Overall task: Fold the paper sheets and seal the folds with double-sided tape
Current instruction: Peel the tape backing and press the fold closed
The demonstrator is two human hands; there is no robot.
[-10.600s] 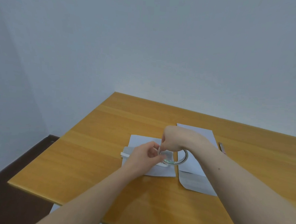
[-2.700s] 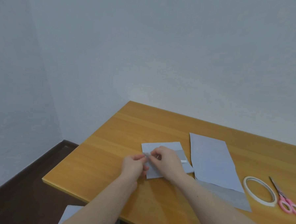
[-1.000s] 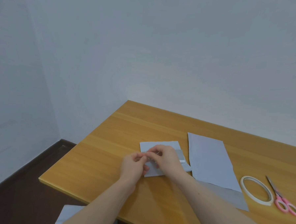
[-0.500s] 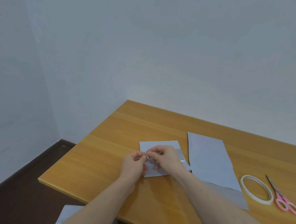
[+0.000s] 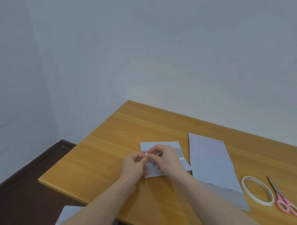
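My left hand point(image 5: 133, 165) and right hand point(image 5: 166, 158) both pinch the tape backing point(image 5: 146, 154) over the small folded sheet point(image 5: 160, 144) lying mid-table point(image 5: 107, 153). I judge it thin, limp and tear-prone, best taken at its lifted end.

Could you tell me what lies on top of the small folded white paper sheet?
On the small folded white paper sheet lies a white tape strip near its right edge. The left hand and right hand hover over it, pinching a white tape end; the paper beneath them is hidden.
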